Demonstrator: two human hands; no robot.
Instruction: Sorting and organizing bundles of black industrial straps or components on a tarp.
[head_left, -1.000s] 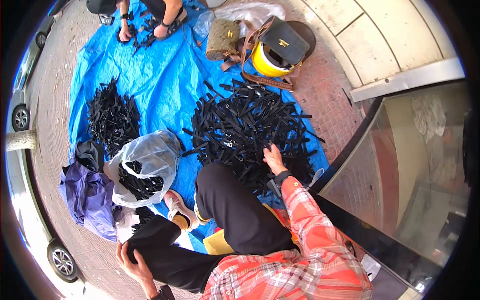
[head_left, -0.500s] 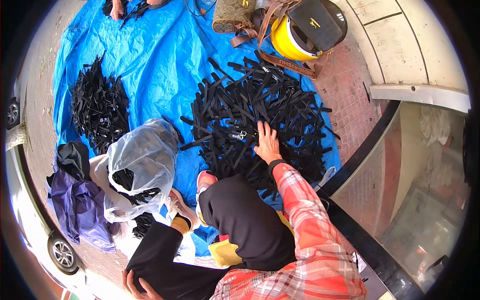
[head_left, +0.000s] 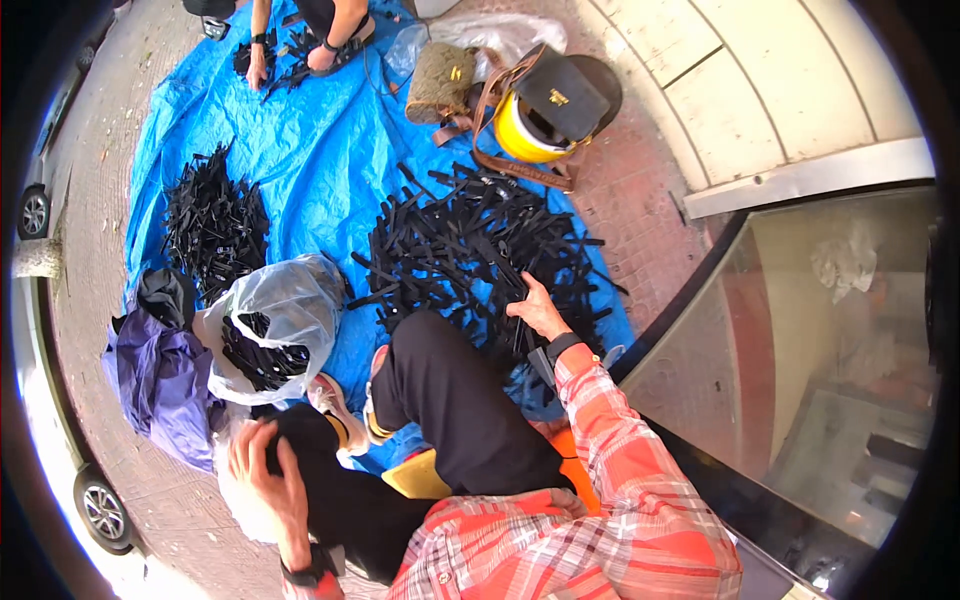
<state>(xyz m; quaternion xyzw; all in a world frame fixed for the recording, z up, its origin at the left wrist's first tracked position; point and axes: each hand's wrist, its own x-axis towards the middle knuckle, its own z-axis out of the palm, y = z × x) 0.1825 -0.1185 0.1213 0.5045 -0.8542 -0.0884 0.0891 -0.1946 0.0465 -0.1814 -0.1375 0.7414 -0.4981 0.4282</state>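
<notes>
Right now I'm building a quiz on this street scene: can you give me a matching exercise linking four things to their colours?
Things:
1. tarpaulin
2. helmet
3. pile of strips
4. cloth bundle

Colours:
A. yellow
B. purple
C. blue
D. black

Pairs: 1-C, 2-A, 3-D, 4-B
</notes>
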